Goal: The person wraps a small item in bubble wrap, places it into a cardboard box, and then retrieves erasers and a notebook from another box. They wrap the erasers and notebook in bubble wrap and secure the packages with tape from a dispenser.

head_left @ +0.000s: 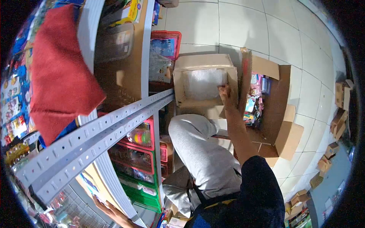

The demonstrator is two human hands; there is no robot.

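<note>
- The right hand [226, 93] is seen just past centre toward 1 o'clock, at the end of an outstretched arm in a dark sleeve [258, 190].
- Its fingers are laid against the right wall of an open cardboard box [182, 89]; whether that wall is truly clasped cannot be told.
- The box is found on the tiled floor [243, 26], at 12 o'clock from a bent knee in grey trousers [201, 148], and is lined with bubble wrap [203, 83].
- A second cardboard box [279, 106], filled with colourful packets, is placed just beside it at 3 o'clock.
- The left hand [112, 212] is seen at 7 o'clock, pressed to the underside of a shelf board [110, 178]; its grasp is partly hidden and cannot be told.
- A perforated metal upright [95, 133] is seen running across toward 9 o'clock, with a red cloth [57, 76] draped above it at 10 o'clock.
</note>
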